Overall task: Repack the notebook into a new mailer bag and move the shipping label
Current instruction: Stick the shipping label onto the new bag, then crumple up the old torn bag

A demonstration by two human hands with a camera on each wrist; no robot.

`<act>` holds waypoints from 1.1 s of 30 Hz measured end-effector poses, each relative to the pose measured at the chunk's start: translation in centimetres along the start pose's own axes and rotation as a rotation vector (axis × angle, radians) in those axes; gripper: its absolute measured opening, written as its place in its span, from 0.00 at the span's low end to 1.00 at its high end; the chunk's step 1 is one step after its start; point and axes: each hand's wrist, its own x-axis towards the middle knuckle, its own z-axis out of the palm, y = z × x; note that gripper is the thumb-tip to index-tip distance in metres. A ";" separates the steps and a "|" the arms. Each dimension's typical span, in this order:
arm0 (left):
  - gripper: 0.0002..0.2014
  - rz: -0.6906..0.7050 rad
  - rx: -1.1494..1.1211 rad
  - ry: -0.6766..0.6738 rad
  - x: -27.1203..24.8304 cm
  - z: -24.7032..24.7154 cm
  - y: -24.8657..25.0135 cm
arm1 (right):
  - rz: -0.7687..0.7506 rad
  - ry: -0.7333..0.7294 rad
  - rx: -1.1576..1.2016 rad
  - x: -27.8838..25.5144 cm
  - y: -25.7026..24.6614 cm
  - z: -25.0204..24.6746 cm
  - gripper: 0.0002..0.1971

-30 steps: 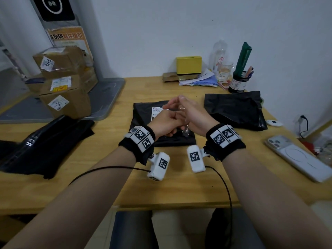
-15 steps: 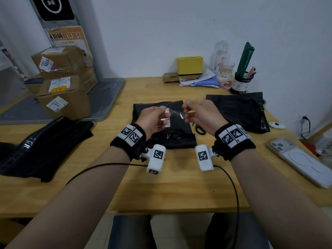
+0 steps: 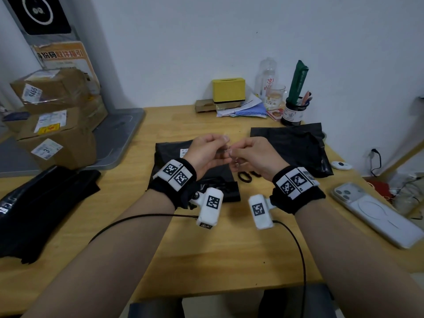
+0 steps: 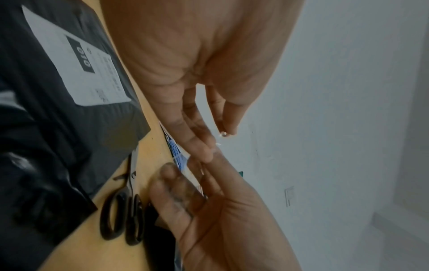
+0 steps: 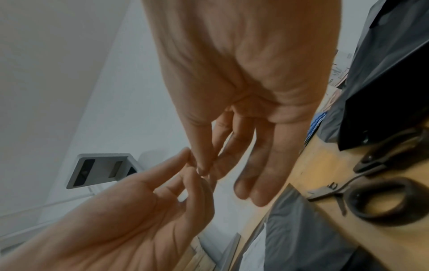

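Observation:
A black mailer bag (image 3: 169,157) lies flat at the middle of the desk with a white shipping label (image 3: 183,153) on it, and that label (image 4: 76,64) shows clearly in the left wrist view. No notebook is in sight. A second black mailer bag (image 3: 291,143) lies to the right. Above the first bag my left hand (image 3: 223,144) and right hand (image 3: 231,153) meet fingertip to fingertip. Both pinch a small strip of clear tape (image 3: 226,150), which is hard to see. In the right wrist view the right thumb and forefinger (image 5: 202,165) press against the left fingertips.
Black scissors (image 3: 246,175) lie on the desk just under my right hand. A phone (image 3: 376,212) sits at the right edge. Taped cardboard boxes (image 3: 57,125) and a pile of black bags (image 3: 34,203) fill the left side. A yellow box (image 3: 228,89) and a pen cup (image 3: 292,113) stand by the wall.
One second ago the hands were joined low on the bag. They then drew apart with the clear strip stretched between them. Now they have come together again, held higher.

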 end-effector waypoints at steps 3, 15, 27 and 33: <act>0.13 -0.033 -0.022 0.010 0.9 1.0 0.0 | 0.057 -0.021 -0.096 0.4 0.2 -1.4 0.07; 0.07 -0.052 0.016 0.109 3.6 0.9 -1.3 | 0.386 0.132 -0.824 4.5 2.6 -9.2 0.22; 0.06 -0.029 0.070 0.093 2.9 0.3 -1.9 | 0.095 0.370 -0.291 2.7 1.2 -8.1 0.13; 0.05 0.011 -0.019 0.141 2.4 0.4 -1.3 | -0.082 0.010 0.270 0.9 -2.3 -4.9 0.13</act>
